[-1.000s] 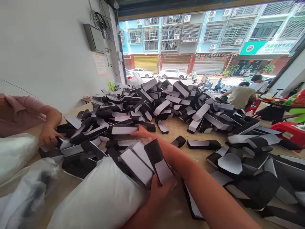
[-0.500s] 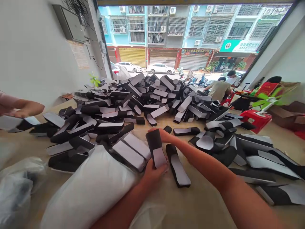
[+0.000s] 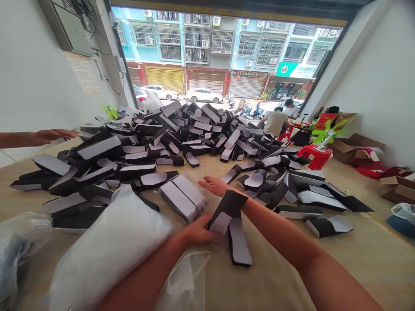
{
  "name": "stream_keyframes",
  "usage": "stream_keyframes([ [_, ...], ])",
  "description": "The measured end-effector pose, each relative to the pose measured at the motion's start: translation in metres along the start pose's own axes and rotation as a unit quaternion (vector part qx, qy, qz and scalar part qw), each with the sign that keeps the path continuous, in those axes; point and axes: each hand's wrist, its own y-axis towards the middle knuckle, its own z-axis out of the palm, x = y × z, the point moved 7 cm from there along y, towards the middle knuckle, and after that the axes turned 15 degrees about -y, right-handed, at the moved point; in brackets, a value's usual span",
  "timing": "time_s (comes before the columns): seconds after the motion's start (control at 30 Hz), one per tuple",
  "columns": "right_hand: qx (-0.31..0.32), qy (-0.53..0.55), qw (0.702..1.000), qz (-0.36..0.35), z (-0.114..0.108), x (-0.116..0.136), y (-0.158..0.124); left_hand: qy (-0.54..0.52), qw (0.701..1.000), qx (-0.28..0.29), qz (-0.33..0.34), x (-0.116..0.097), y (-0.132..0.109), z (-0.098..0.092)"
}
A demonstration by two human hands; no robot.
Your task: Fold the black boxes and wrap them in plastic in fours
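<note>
My left hand (image 3: 198,231) grips the lower end of a black-and-white folded block (image 3: 223,214), thumb across its pale face; the block tilts to the right. A second such block (image 3: 240,247) lies on the table just below and partly behind it. My right hand (image 3: 213,185) reaches past the held block with its fingers stretched out and nothing in them. Left of that hand lies a clear-wrapped pack (image 3: 182,197) of pale blocks with a dark line between them. A full white plastic bag (image 3: 110,255) rests beside my left forearm.
A large heap of similar blocks (image 3: 202,125) covers the table's far side, with more at right (image 3: 311,198). Another person's hand (image 3: 53,136) extends over the heap's left end. Thin clear plastic (image 3: 186,276) lies near me. A red stool (image 3: 314,156) and cardboard boxes (image 3: 348,149) stand at right.
The view has turned right. The held block has tipped rightward, and my right hand has come away from its top, fingers extended. The other person's hand no longer holds a block.
</note>
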Motion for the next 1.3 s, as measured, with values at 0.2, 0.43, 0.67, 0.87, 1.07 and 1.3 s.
stream_keyframes([
  [0.2, -0.002, 0.004, 0.991, 0.132, 0.007, -0.012, 0.025, 0.029, 0.997, -0.074, 0.012, 0.011, 0.005, -0.014],
  [0.43, -0.104, -0.008, 0.962, 0.251, -0.048, -0.087, 0.022, -0.005, 0.938, -0.331, 0.107, 0.001, 0.005, -0.061],
  [0.67, -0.218, -0.058, 0.969, 0.097, -0.063, -0.053, -0.061, -0.130, 0.931, -0.326, 0.099, 0.004, 0.006, -0.059],
  [0.87, -0.020, -0.179, 0.983, 0.039, -0.022, -0.022, -0.129, -0.227, 0.928, -0.271, 0.118, 0.002, 0.011, -0.050],
  [1.07, 0.013, -0.144, 0.989, 0.039, -0.038, -0.042, -0.122, -0.221, 0.917, -0.316, 0.101, 0.005, 0.009, -0.058],
  [1.3, -0.160, -0.227, 0.949, 0.148, -0.100, -0.056, -0.097, -0.191, 0.933, -0.299, 0.066, 0.006, 0.012, -0.055],
])
